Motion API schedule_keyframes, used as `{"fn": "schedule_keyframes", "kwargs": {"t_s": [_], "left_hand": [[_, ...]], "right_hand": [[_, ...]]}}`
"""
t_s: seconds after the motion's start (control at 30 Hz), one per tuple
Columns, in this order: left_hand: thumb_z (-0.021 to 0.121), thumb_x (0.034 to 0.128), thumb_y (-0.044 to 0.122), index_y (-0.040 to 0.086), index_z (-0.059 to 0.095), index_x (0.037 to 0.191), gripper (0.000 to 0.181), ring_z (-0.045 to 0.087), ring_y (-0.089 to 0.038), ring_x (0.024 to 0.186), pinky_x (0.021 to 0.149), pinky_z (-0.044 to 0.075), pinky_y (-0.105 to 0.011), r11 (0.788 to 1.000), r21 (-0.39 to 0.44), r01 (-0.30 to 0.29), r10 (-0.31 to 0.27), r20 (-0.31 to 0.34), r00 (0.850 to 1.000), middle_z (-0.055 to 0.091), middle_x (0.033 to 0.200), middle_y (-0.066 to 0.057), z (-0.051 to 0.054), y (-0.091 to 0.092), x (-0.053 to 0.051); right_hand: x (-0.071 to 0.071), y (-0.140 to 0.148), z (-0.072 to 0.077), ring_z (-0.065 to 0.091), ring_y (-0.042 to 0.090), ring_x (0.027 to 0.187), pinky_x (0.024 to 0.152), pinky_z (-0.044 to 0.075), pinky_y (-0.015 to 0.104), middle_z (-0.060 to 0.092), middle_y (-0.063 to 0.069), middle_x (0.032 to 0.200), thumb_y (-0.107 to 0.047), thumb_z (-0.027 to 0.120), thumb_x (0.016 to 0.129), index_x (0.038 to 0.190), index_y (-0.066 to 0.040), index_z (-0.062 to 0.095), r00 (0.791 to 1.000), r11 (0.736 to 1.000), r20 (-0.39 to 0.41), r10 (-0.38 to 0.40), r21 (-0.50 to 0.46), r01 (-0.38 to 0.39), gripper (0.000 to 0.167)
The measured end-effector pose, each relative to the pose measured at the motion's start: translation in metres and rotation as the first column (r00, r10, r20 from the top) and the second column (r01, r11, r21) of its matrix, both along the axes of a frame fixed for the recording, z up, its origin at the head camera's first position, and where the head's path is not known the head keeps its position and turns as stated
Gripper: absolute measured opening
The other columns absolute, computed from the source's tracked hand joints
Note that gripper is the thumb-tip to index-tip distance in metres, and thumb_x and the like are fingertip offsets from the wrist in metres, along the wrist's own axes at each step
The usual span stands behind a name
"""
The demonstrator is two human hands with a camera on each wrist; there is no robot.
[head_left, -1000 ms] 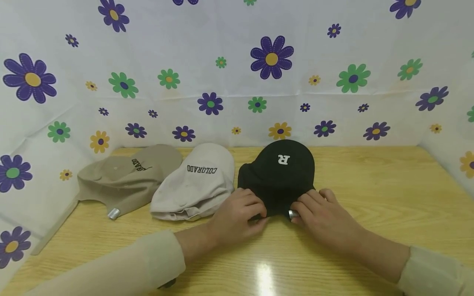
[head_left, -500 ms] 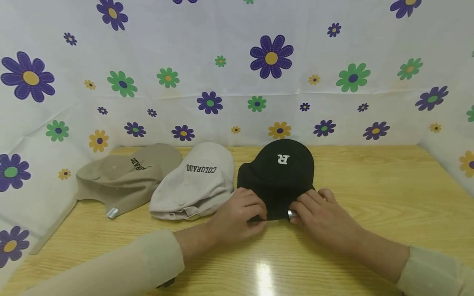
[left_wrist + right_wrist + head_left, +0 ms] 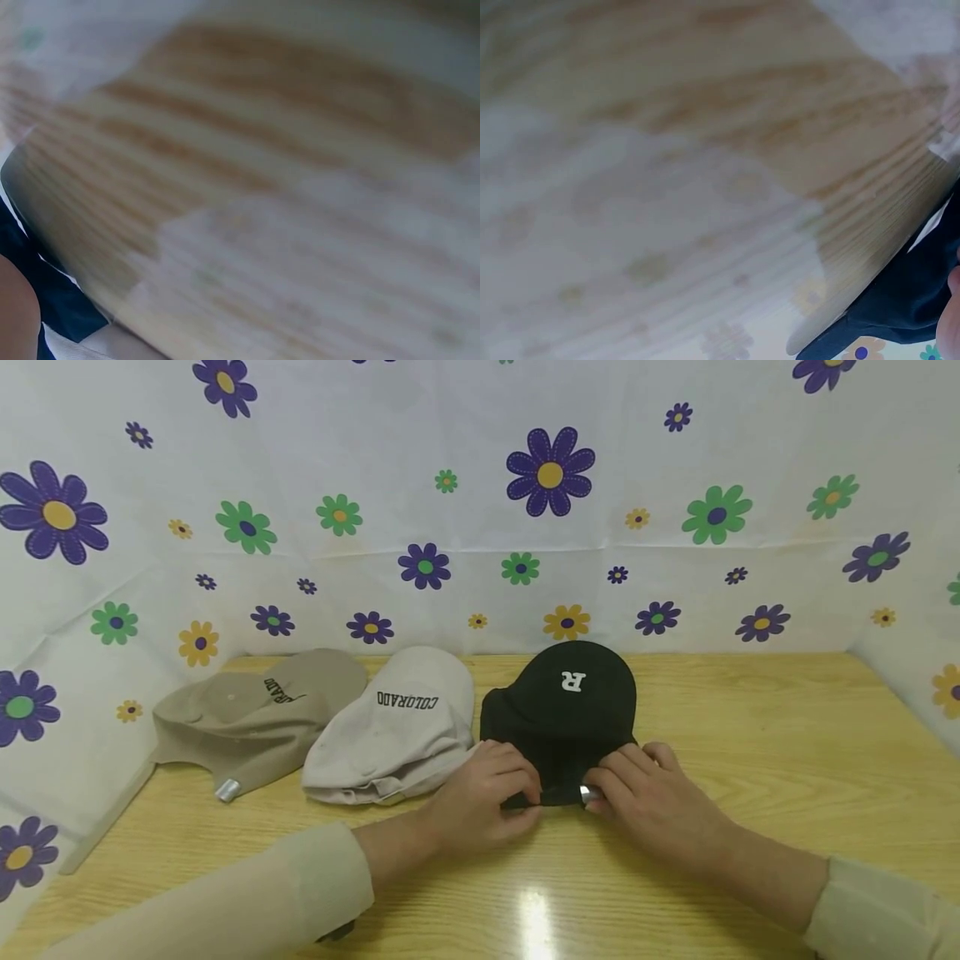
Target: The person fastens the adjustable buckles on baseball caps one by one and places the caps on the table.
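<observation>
Flowered cloth [image 3: 480, 527] backed the table [image 3: 750, 735] as I remotely watched the left hand [image 3: 482, 795] and right hand [image 3: 654, 803], each grip clamped on a black cap [image 3: 558, 714].

The black cap [image 3: 562, 722] is showing a white R [image 3: 573, 682]; the pale grey cap [image 3: 390, 743] and khaki cap [image 3: 262, 718] are bearing black lettering [image 3: 407, 700]. The tabletop [image 3: 757, 727] is showing yellow wood grain; the white cloth [image 3: 337, 435] is carrying purple, green and yellow flowers [image 3: 550, 475].
</observation>
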State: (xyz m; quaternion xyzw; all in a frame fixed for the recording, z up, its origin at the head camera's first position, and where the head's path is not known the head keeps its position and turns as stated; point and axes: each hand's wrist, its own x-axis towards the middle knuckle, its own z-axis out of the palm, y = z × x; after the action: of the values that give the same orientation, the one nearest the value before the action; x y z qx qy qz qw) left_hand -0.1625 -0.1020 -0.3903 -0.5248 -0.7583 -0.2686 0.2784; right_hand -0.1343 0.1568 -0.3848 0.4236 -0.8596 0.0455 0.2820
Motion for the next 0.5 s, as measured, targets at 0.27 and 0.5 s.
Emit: {"fn": "schedule_keyframes", "kwargs": {"t_s": [0.27,0.5], "left_hand": [[0.08,0.0758,0.009,0.015,0.062,0.076,0.019,0.059,-0.01,0.087,0.077,0.046,-0.024,1.0,0.002,0.023,-0.023,0.017,1.0,0.065,0.087,0.004,-0.0021,0.0002,0.0],[0.08,0.0752,0.009,0.015,0.062,0.075,0.02,0.059,-0.01,0.086,0.076,0.045,-0.024,1.0,0.005,0.026,-0.026,0.01,1.0,0.065,0.087,0.004,-0.0007,0.0018,0.0016]], "right_hand": [[0.0,-0.0023,-0.0006,0.051,0.018,0.091,0.078,0.037,0.038,0.059,0.0,0.096,-0.043,0.023,0.109,0.103,-0.009,0.064,0.999,0.999,-0.029,0.035,-0.021,-0.036,0.054],[-0.0002,-0.0014,-0.0011,0.051,0.019,0.09,0.08,0.037,0.038,0.06,0.0,0.096,-0.042,0.026,0.109,0.103,-0.009,0.065,0.998,0.999,-0.033,0.045,-0.008,-0.045,0.052]]}}
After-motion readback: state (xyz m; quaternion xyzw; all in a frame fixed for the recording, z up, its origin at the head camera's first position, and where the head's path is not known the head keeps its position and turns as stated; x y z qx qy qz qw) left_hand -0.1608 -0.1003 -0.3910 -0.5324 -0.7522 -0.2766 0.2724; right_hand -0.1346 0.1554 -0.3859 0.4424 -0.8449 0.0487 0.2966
